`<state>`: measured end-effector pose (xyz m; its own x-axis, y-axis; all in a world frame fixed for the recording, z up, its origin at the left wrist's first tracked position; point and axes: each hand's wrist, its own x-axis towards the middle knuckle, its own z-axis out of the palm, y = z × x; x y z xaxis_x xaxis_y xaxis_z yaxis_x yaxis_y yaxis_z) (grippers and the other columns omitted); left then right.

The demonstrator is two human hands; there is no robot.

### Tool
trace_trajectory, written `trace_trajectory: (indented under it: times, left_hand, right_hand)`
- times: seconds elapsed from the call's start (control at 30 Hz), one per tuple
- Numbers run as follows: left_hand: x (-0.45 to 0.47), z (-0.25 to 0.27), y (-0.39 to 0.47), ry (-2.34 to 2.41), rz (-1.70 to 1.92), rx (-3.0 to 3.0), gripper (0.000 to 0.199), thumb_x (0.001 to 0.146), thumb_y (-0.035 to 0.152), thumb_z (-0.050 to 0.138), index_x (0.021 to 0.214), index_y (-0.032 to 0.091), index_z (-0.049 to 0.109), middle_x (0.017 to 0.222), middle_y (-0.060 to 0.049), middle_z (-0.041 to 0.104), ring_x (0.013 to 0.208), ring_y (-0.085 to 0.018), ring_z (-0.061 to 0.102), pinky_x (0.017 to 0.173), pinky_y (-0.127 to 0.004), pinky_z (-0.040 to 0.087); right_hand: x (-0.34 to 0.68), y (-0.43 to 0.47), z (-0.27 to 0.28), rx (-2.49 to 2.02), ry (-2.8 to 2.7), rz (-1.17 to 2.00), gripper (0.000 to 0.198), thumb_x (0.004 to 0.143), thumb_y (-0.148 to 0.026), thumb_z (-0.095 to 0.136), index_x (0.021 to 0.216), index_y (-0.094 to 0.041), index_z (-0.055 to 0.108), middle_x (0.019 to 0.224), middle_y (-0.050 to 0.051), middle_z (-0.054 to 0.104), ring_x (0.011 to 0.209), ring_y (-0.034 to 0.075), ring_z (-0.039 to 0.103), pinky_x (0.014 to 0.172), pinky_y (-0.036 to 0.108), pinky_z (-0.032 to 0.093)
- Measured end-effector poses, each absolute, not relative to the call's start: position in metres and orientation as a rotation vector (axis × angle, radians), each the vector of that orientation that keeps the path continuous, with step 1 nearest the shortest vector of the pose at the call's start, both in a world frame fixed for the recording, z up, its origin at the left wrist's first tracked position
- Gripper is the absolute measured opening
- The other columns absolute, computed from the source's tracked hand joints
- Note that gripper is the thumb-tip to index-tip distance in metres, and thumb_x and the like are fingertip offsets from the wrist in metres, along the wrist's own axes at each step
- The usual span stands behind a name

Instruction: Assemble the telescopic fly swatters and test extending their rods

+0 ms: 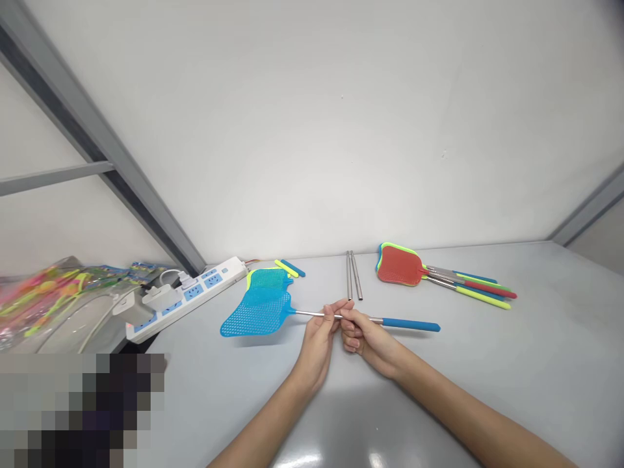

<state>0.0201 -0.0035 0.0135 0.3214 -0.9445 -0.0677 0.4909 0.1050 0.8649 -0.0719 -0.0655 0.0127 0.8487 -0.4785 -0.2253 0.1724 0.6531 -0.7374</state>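
A blue fly swatter (pixel 258 314) with a metal rod and a blue grip is held level above the table, its mesh head to the left. My left hand (pixel 322 335) pinches the rod between thumb and fingers. Beside it, almost touching, my right hand (pixel 363 335) is closed on the same rod, nearer the blue grip (pixel 411 324). Behind the swatter head lie another blue mesh head (pixel 270 279) and a yellow-green one, partly covered. Small blue and yellow-green grips (pixel 290 268) rest next to them. Two bare metal rods (pixel 355 276) lie beyond my hands.
A stack of finished-looking swatters with a red one (pixel 400 265) on top lies at the back right. To the left are a white power strip (pixel 195 292) with plugs and colourful plastic-wrapped items (pixel 49 296). A white wall rises behind the grey table (pixel 536 364).
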Motion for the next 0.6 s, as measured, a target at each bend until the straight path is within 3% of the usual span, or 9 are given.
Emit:
trace_trajectory:
  times: [0.6]
  left_hand:
    - [0.032,0.022,-0.005,-0.487,-1.095,0.99,0.042,0.076,0.043,0.048,0.099,0.009,0.059,0.108,-0.017,0.057,0.096,-0.024,0.055,0.09,-0.038,0.031]
  right_hand:
    - [-0.075,-0.077,0.011,-0.748,0.476,-0.366,0.029,0.073,-0.034,0.05,0.052,-0.017,0.037,0.049,-0.007,0.023,0.043,0.007,0.02,0.046,0.023,0.021]
